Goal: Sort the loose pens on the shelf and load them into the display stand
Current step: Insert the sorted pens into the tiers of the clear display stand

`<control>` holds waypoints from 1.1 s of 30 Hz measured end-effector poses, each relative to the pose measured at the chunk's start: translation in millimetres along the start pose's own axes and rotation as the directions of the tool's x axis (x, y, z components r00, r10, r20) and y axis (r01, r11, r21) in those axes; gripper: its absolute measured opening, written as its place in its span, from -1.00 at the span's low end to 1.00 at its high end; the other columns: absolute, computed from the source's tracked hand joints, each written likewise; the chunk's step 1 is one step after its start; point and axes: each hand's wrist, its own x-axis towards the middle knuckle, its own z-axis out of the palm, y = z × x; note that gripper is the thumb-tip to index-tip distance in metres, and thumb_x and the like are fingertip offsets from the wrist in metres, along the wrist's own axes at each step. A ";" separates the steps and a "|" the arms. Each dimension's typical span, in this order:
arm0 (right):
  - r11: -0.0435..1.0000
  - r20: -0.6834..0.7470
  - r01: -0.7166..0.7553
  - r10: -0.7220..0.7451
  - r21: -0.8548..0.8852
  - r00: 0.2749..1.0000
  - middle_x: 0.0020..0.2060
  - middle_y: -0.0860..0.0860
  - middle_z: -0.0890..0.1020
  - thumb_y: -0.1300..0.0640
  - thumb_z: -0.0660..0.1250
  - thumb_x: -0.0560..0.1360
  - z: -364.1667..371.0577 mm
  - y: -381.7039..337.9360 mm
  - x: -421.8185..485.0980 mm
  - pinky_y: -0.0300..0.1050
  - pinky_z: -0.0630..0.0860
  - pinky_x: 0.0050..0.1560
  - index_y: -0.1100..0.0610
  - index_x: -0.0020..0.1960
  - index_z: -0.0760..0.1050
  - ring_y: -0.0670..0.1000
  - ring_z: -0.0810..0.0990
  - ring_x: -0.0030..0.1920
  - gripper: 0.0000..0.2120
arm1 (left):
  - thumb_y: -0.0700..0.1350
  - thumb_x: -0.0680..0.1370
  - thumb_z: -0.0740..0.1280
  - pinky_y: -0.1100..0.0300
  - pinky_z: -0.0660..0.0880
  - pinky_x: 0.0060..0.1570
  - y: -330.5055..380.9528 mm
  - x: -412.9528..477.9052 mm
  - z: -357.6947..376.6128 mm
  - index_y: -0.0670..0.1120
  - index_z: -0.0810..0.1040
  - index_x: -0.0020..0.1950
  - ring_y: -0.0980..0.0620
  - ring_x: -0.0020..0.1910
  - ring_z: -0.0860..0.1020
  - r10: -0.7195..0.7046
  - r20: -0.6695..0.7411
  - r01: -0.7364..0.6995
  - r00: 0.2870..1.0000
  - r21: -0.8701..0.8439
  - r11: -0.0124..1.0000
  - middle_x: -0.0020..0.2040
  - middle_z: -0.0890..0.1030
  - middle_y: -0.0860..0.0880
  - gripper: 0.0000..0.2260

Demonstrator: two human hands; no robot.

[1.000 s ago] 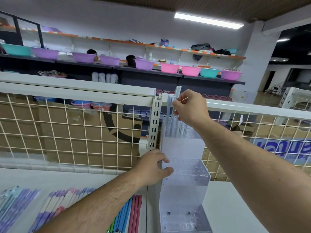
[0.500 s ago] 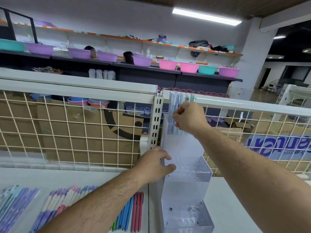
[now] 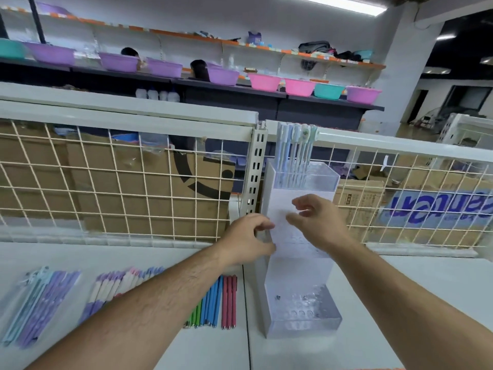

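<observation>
We hold stand (image 3: pixel 301 316) edge with left hand (image 3: pixel 246 236); right hand (image 3: pixel 318 222) loose, empty. Pens (image 3: pixel 213 300) below left hand look light, slick; grab mid-barrel.

A flat white shelf (image 3: pixel 400 303) carries a clear acrylic stepped display stand (image 3: pixel 298 311), upright near its middle. Left of the stand lie rows of loose pens: slim red pens (image 3: pixel 229 303), blue and green pens (image 3: pixel 208 303), white-and-lilac pens (image 3: pixel 106 292), and teal and purple pens (image 3: pixel 40 303) far left.
</observation>
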 end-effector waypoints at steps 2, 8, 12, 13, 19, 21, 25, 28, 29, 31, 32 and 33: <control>1.000 0.022 0.002 -0.002 0.019 1.000 0.08 -0.09 0.63 0.03 0.52 0.44 1.7 2.9 -7.6 0.06 0.61 0.11 -0.03 0.20 0.58 -0.08 0.61 0.05 -0.65 | -0.09 0.43 0.52 0.16 0.49 0.25 2.5 -10.5 -2.6 0.07 0.54 0.32 0.16 0.27 0.48 -0.020 0.014 0.020 1.000 -0.012 1.000 0.24 0.50 0.17 -0.54; 0.998 0.081 0.061 -0.060 0.000 0.995 0.14 -0.14 0.62 0.01 0.51 0.44 15.0 2.1 -34.4 -0.10 0.51 0.13 -0.05 0.26 0.54 -0.09 0.58 0.15 -0.60 | -0.05 0.46 0.50 0.23 0.44 0.16 3.2 -53.8 -17.3 0.12 0.49 0.36 0.19 0.30 0.44 -0.132 0.003 0.132 0.991 -0.031 0.991 0.31 0.46 0.18 -0.52; 0.979 0.123 0.177 -0.165 -0.101 0.979 0.26 -0.04 0.59 0.00 0.46 0.49 38.7 -10.4 -55.1 -0.14 0.43 0.14 0.02 0.34 0.51 -0.02 0.54 0.24 -0.56 | 0.01 0.44 0.48 0.22 0.44 0.18 -14.0 -84.9 -32.9 0.15 0.50 0.35 0.21 0.26 0.47 -0.171 -0.079 0.171 0.982 -0.003 0.985 0.28 0.51 0.18 -0.52; 0.972 0.146 0.199 -0.180 -0.126 0.973 0.28 -0.03 0.58 -0.01 0.45 0.50 46.0 -14.9 -61.9 -0.12 0.44 0.15 0.02 0.35 0.51 -0.01 0.53 0.27 -0.56 | 0.03 0.44 0.48 0.22 0.44 0.17 -19.5 -93.3 -37.2 0.15 0.50 0.35 0.22 0.26 0.47 -0.177 -0.093 0.178 0.980 0.005 0.984 0.28 0.52 0.19 -0.52; 0.951 0.212 0.263 -0.226 -0.162 0.951 0.27 -0.04 0.56 -0.02 0.42 0.50 95.9 -46.9 -87.7 -0.17 0.41 0.06 0.01 0.33 0.52 0.01 0.52 0.23 -0.59 | -0.01 0.44 0.47 0.27 0.45 0.16 -59.5 -132.3 -78.8 0.12 0.53 0.34 0.27 0.24 0.47 -0.204 -0.142 0.204 0.969 -0.014 0.979 0.24 0.54 0.24 -0.54; 0.952 0.239 0.255 -0.212 -0.167 0.948 0.24 -0.05 0.56 -0.05 0.42 0.51 119.9 -60.8 -93.5 -0.14 0.45 0.04 -0.01 0.33 0.51 0.00 0.54 0.17 -0.59 | -0.02 0.44 0.47 0.29 0.45 0.17 -80.8 -145.5 -96.5 0.12 0.54 0.31 0.27 0.23 0.48 -0.218 -0.152 0.217 0.964 -0.018 0.976 0.23 0.55 0.24 -0.56; 0.967 0.285 0.225 -0.183 -0.119 0.941 0.24 -0.05 0.58 -0.05 0.45 0.49 184.0 -94.4 -110.1 -0.14 0.45 0.13 -0.01 0.31 0.53 -0.03 0.55 0.17 -0.59 | 0.01 0.42 0.49 0.25 0.48 0.21 -135.7 -175.7 -142.9 0.13 0.56 0.27 0.23 0.21 0.52 -0.252 -0.137 0.257 0.958 0.019 0.966 0.21 0.59 0.20 -0.58; 0.976 0.318 0.201 -0.167 -0.078 0.933 0.22 -0.06 0.59 -0.05 0.45 0.48 238.8 -121.8 -123.5 -0.17 0.40 0.08 -0.04 0.29 0.54 -0.03 0.54 0.16 -0.61 | 0.12 0.38 0.51 0.24 0.50 0.16 -175.9 -200.7 -181.7 0.09 0.59 0.20 0.20 0.14 0.56 -0.265 -0.168 0.274 0.950 0.036 0.961 0.13 0.62 0.18 -0.58; 0.979 0.327 0.192 -0.161 -0.065 0.931 0.20 -0.07 0.59 -0.05 0.45 0.48 255.4 -130.9 -128.1 -0.20 0.37 0.07 -0.04 0.28 0.54 -0.04 0.53 0.16 -0.61 | 0.16 0.36 0.50 0.25 0.50 0.15 -189.3 -208.8 -193.6 0.08 0.59 0.19 0.20 0.13 0.56 -0.271 -0.171 0.281 0.947 0.033 0.959 0.12 0.62 0.18 -0.57; 0.985 0.346 0.170 -0.149 -0.029 0.926 0.18 -0.09 0.57 -0.03 0.45 0.48 287.9 -150.0 -139.5 -0.23 0.34 0.08 -0.03 0.29 0.53 -0.06 0.51 0.17 -0.61 | 0.08 0.41 0.49 0.29 0.47 0.14 -214.0 -227.9 -217.5 0.05 0.59 0.21 0.19 0.13 0.55 -0.313 -0.143 0.321 0.939 0.032 0.947 0.12 0.61 0.17 -0.61; 0.987 0.352 0.163 -0.148 -0.012 0.924 0.18 -0.09 0.57 -0.02 0.46 0.48 302.1 -159.2 -144.6 -0.24 0.34 0.09 -0.02 0.29 0.53 -0.07 0.51 0.16 -0.60 | 0.01 0.44 0.49 0.30 0.46 0.13 -226.9 -237.0 -228.5 0.03 0.59 0.20 0.20 0.11 0.55 -0.333 -0.143 0.343 0.932 0.053 0.938 0.10 0.60 0.17 -0.65; 0.987 0.356 0.161 -0.149 -0.002 0.922 0.18 -0.09 0.57 0.01 0.47 0.48 315.2 -167.0 -148.4 -0.25 0.34 0.09 -0.01 0.29 0.54 -0.08 0.51 0.16 -0.61 | -0.03 0.45 0.49 0.31 0.46 0.10 -239.7 -244.7 -238.5 0.01 0.60 0.17 0.19 0.07 0.55 -0.344 -0.162 0.359 0.925 0.070 0.931 0.06 0.60 0.17 -0.70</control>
